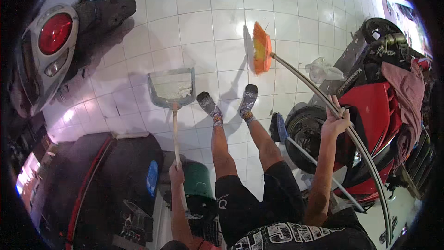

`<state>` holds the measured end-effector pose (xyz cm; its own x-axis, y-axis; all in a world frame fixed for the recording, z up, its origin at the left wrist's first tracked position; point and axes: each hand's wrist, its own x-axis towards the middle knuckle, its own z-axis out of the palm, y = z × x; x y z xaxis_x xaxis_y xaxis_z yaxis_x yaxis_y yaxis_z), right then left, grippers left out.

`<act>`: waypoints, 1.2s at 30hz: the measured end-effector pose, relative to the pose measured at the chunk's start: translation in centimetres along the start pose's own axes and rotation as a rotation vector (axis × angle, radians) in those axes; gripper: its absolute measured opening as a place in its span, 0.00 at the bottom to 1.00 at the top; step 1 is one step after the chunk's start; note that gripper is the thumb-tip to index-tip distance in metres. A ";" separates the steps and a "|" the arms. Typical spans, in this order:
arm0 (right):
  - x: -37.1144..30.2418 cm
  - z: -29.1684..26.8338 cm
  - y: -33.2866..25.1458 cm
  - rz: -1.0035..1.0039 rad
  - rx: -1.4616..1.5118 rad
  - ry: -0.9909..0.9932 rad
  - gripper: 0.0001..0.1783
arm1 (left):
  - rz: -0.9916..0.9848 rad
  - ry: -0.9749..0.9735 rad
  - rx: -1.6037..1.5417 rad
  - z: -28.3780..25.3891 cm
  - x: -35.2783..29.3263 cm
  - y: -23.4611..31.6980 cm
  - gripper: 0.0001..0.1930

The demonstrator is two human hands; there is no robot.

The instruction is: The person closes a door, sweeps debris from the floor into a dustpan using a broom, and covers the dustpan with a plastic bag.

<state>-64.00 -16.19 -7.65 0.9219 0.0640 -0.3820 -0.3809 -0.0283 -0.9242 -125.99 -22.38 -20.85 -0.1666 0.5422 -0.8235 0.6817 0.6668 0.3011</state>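
Note:
My left hand is closed round the light wooden handle of a long-handled dustpan. Its grey-blue pan rests on the tiles left of my feet, and the inside looks pale; I cannot tell what lies in it. With my right hand I grip the metal-coloured handle of a broom, some fingers stretched past the stick. The broom's orange and yellow bristles touch or hover near the floor ahead of my right foot. The handle runs on back past my right forearm.
A red motorcycle stands at the right, a cloth draped on it. Nearby are a blue brush on a pole and a crumpled plastic bag. A scooter, a dark bulky thing and a green bin are leftward.

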 end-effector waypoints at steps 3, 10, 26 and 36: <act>2.2 -1.0 0.0 0.005 -0.006 -0.030 0.23 | -0.208 -0.109 -0.090 1.8 -3.7 2.4 0.14; 1.9 5.2 1.2 -0.002 -0.023 -0.310 0.20 | 0.027 0.056 -0.148 7.4 -7.2 -2.6 0.16; -0.1 16.7 3.2 0.062 -0.060 -0.801 0.23 | -0.094 0.239 -0.470 21.4 -6.0 -3.8 0.20; -2.5 32.7 8.6 -0.081 -0.243 -1.328 0.23 | -0.135 0.068 -0.481 21.4 -12.0 2.8 0.12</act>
<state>-71.88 15.99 -14.65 0.1245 0.9779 -0.1681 -0.1800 -0.1443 -0.9730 -106.80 -37.95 -20.44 -0.2873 0.4565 -0.8420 0.2480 0.8846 0.3950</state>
